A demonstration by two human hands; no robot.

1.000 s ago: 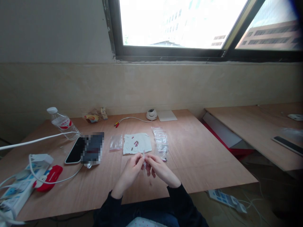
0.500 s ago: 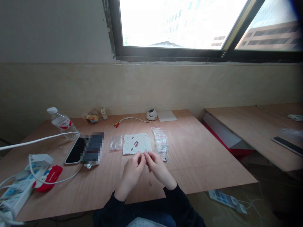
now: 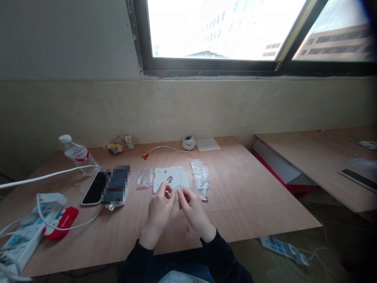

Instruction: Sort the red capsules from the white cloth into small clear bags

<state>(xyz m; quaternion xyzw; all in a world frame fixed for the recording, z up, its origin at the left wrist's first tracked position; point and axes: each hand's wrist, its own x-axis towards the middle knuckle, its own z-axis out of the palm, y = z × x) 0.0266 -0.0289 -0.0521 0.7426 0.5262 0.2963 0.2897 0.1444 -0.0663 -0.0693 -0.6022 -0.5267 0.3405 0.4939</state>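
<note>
My left hand (image 3: 159, 210) is over the near edge of a white cloth (image 3: 180, 173), its fingers curled toward the thumb. What its fingertips hold, if anything, is too small to make out. Close beside it, my right hand (image 3: 194, 208) pinches a small clear plastic bag (image 3: 177, 196), only faintly visible between the two hands. Several small dark-red pieces (image 3: 169, 179) lie on the cloth. Right of the cloth is an overlapping row of clear zip bags (image 3: 200, 175). Another clear bag (image 3: 144, 179) lies flat on its left.
On the left of the table are two phones (image 3: 92, 192), a tilted water bottle (image 3: 79, 155), a red pouch (image 3: 63, 224) and a power strip (image 3: 22, 236) with white cables. A dome camera (image 3: 188, 143) and a white flat square (image 3: 207, 144) sit at the back.
My hands, whose fingertips met before, have drawn slightly apart. The left hand has shifted left and up, partly covering the cloth's near edge. The things on the table stay put.
</note>
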